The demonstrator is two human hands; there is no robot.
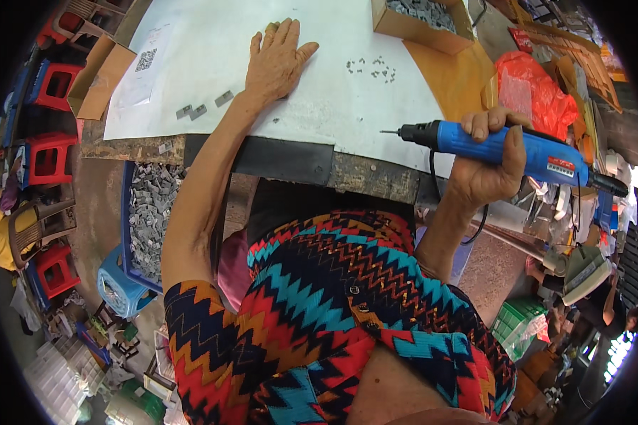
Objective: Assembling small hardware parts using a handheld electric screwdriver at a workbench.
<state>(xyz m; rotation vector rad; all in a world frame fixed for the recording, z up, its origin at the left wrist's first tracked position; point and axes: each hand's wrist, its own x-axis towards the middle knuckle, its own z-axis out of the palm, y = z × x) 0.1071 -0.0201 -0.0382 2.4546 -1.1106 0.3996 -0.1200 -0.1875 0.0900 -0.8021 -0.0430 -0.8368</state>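
Observation:
My right hand [490, 152] is wrapped round a blue electric screwdriver [500, 145] with a black nose, held level above the table's right side; its thin bit points left. On the white sheet [333, 92] covering the worktable, my left hand [280, 60] lies flat with fingers stretched out and the thumb apart. Whether anything is under that palm is hidden. Left of my left forearm sit a few small grey parts [197, 111] near the table's front edge. Several tiny dark pieces, perhaps screws, form a loose cluster [383, 71] between my two hands.
A cardboard box [439, 42] of grey parts stands at the far right, beside a red plastic bag [532, 88]. At the left edge is another open cardboard box [99, 78]. Below the table, a blue crate [129, 234] full of grey parts rests by a light-blue stool [124, 287].

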